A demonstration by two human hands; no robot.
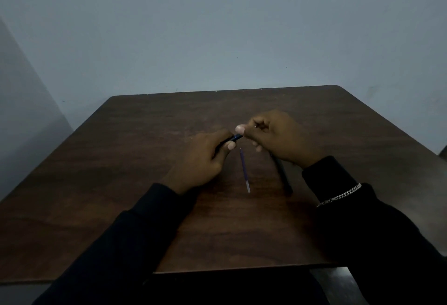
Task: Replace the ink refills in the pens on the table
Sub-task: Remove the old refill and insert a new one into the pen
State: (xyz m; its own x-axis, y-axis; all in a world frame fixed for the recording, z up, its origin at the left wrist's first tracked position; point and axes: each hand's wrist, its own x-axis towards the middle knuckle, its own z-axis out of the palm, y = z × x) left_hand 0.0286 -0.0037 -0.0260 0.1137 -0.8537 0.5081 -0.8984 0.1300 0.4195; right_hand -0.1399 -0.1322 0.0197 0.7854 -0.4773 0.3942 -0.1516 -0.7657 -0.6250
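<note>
Both hands meet above the middle of the dark wooden table (121, 183). My left hand (203, 159) is closed around a dark blue pen (235, 138), whose short exposed end points up and right. My right hand (278, 138) pinches that end between thumb and fingers. A thin purple ink refill (244, 170) with a pale lower end lies on the table between the hands. A second dark pen (283, 175) lies on the table under my right wrist, partly hidden by it.
A plain grey-blue wall stands just behind the table's far edge. A silver chain bracelet (338, 196) sits over my right black sleeve. The table's near edge is close to my body, and dim light hides fine detail.
</note>
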